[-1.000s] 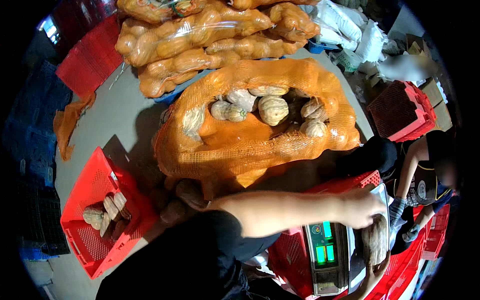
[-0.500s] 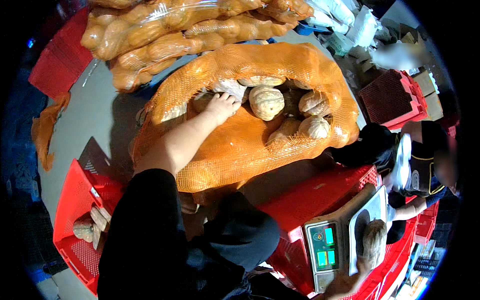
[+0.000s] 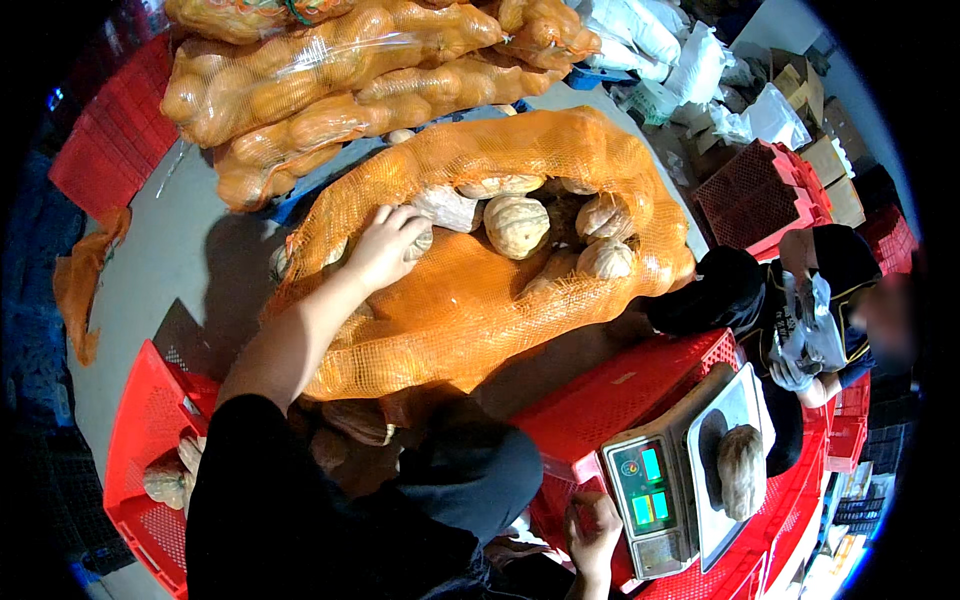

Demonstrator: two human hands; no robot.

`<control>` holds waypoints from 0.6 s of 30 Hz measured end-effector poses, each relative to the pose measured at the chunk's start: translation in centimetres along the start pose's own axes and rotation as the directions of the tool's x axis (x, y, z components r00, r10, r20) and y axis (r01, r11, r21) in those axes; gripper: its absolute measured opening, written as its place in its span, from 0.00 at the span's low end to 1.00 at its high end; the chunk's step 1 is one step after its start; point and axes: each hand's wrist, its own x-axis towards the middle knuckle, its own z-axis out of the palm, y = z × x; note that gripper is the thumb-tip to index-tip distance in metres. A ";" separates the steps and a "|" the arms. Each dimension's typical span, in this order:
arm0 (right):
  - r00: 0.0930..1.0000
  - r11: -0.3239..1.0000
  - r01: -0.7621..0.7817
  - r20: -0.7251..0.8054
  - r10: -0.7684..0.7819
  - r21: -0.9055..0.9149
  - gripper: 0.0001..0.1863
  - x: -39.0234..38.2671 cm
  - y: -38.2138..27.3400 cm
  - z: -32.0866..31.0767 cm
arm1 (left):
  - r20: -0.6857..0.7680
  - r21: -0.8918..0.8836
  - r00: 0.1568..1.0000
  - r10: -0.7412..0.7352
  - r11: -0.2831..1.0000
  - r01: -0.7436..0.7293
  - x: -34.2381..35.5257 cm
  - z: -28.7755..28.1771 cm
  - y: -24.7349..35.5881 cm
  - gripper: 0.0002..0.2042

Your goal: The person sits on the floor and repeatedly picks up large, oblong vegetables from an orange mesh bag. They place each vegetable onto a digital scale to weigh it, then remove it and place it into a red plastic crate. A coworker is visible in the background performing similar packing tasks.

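An orange mesh sack [image 3: 450, 310], torn open along its top, holds several pale, ribbed pumpkins [image 3: 516, 226]. My left hand [image 3: 385, 248] reaches into the opening, its fingers curled over a pumpkin [image 3: 420, 244] that shows only at its right edge. Down at the right, my right hand [image 3: 592, 528] is closed beside the digital scale [image 3: 650, 500], with nothing visible in its curled fingers. One long, tan pumpkin [image 3: 741, 472] rests on the scale's metal tray [image 3: 707, 500], apart from my hand.
Red crates [image 3: 625, 385] support the scale. A red crate [image 3: 140, 500] with pumpkins stands at lower left. More filled mesh sacks [image 3: 330, 75] are stacked at the back. On the right, a co-worker [image 3: 830, 300] handles a clear plastic bag [image 3: 812, 325]. White bags [image 3: 695, 65] lie far right.
My right hand has let go of the pumpkin on the scale and drawn back left. My left hand has shifted left and nearer, onto another pumpkin. The co-worker's arm has pulled back from the scale.
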 end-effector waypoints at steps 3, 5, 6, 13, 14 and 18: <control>0.998 0.998 -0.023 -0.053 0.026 0.051 0.08 0.5 1.1 1.8 | -0.158 -0.172 0.973 -0.169 0.975 0.142 -1.0 -1.4 1.0 0.31; 0.999 1.000 0.018 -0.048 -0.016 0.023 0.09 2.7 -0.2 1.8 | -0.204 -0.268 0.941 -0.269 0.940 0.210 -1.9 -1.4 2.1 0.32; 0.998 0.999 0.049 -0.034 -0.049 -0.009 0.09 4.0 -0.7 1.7 | -0.226 -0.275 0.937 -0.265 0.941 0.199 -2.0 -1.8 2.3 0.32; 0.994 0.978 0.019 -0.113 0.005 0.209 0.09 6.9 -4.4 0.5 | -0.111 -0.937 0.820 -0.561 0.334 0.101 -3.3 -8.0 6.5 0.32; 0.986 0.911 -0.093 -0.088 0.139 0.401 0.08 6.3 -4.7 0.5 | -0.047 -0.990 0.831 -0.555 0.136 0.035 -3.4 -9.4 8.0 0.32; 0.944 0.354 -0.212 0.097 0.315 0.911 0.17 5.2 -5.6 0.3 | 0.144 -0.903 0.936 -0.320 -0.430 -0.009 -4.3 -11.4 13.9 0.30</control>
